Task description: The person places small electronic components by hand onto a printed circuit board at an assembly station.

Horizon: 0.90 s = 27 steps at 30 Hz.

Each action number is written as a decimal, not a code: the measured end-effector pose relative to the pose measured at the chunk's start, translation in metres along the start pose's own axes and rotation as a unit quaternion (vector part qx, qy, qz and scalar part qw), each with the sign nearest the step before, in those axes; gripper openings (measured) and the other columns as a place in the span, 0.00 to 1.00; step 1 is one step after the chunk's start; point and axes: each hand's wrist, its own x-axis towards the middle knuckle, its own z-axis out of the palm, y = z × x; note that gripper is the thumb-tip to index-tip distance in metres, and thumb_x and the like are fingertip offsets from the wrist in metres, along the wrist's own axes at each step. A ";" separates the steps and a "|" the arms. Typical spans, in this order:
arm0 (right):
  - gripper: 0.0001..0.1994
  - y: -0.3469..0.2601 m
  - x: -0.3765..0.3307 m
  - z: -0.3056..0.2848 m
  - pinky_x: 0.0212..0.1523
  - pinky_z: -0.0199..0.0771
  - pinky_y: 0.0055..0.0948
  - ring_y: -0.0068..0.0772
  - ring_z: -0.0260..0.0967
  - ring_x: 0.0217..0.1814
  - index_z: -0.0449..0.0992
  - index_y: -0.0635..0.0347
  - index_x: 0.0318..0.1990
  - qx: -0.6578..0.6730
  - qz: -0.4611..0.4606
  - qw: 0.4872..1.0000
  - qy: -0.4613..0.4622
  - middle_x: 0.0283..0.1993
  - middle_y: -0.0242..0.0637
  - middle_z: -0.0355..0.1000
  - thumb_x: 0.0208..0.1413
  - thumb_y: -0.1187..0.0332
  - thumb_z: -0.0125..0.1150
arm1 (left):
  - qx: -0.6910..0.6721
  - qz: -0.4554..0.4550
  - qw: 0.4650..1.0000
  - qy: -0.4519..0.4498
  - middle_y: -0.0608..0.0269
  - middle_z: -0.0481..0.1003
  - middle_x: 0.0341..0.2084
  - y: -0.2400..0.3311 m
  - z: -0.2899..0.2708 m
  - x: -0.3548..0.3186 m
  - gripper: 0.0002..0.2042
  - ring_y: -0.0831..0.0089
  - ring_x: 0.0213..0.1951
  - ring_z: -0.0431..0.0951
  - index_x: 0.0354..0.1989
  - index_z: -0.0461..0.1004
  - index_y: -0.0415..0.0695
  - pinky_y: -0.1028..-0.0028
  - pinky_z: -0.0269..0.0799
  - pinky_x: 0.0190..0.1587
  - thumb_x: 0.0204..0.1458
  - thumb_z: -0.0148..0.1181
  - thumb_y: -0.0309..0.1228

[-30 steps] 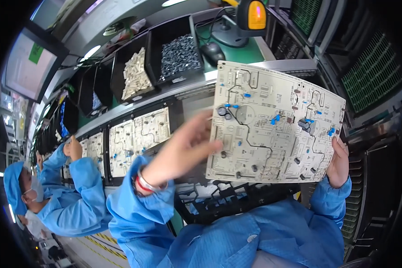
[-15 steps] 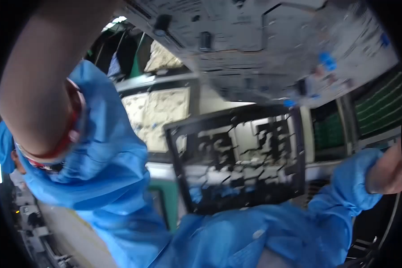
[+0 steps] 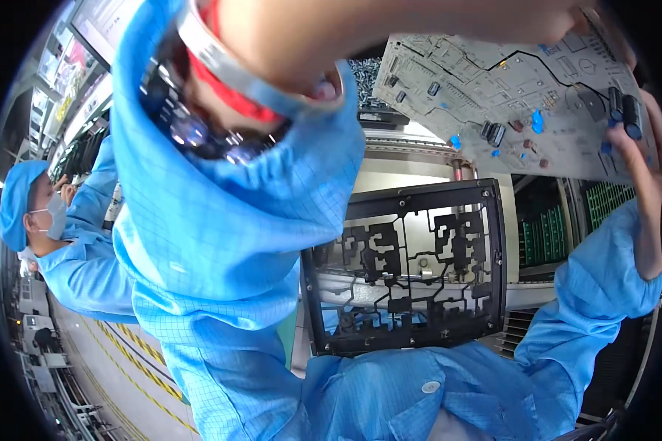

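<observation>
Board of thin, pale grey, straight-edged sheet is up in the air, tilted, beyond the black, rectangular, latticed frame and to its right. The bare right hand holds it by its right-hand edge, thumb on the populated face close to a pair of black cylindrical capacitors. The bare left hand reaches across the board's upper part, beyond the frame; its fingertips are blurred, so whether they grip or merely touch cannot be told. If the right hand alone bears the weight, the board could swing or slip, and its lower edge might knock the frame's upper right corner. A thumb pressed too hard beside the capacitors could bend their leads, and the loose, checked blue cloth sleeve, left of the frame, could snag on raised parts. The board's face carries bright blue, rounded components; the frame looks rigid and matt, cut into angular openings, with small round fasteners along its rim. Right of it stand ribbed green panels; beyond its upper left lie small dark grey pieces.
</observation>
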 end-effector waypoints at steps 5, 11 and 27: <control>0.12 0.052 -0.020 -0.005 0.29 0.71 0.23 0.28 0.71 0.28 0.76 0.71 0.37 -0.044 -0.110 0.980 0.162 0.33 0.44 0.76 0.48 0.71 0.67 | 0.068 0.014 0.997 0.012 0.48 0.64 0.57 -0.114 -0.012 0.053 0.28 0.63 0.59 0.63 0.62 0.57 0.37 0.69 0.55 0.62 0.53 0.56 0.29; 0.12 0.117 -0.190 0.002 0.44 0.68 0.21 0.20 0.67 0.42 0.69 0.67 0.48 0.192 0.280 0.932 0.126 0.42 0.34 0.71 0.60 0.69 0.53 | 0.056 -0.116 0.972 -0.194 0.40 0.61 0.53 -0.076 -0.013 -0.099 0.29 0.46 0.54 0.60 0.63 0.51 0.32 0.57 0.52 0.59 0.54 0.53 0.28; 0.14 0.079 -0.268 0.105 0.42 0.67 0.17 0.17 0.68 0.39 0.67 0.70 0.50 0.276 0.428 0.860 0.039 0.41 0.34 0.73 0.59 0.72 0.54 | -0.043 -0.446 0.874 -0.187 0.50 0.54 0.53 -0.008 0.010 -0.229 0.37 0.58 0.56 0.53 0.67 0.49 0.45 0.62 0.44 0.61 0.46 0.60 0.25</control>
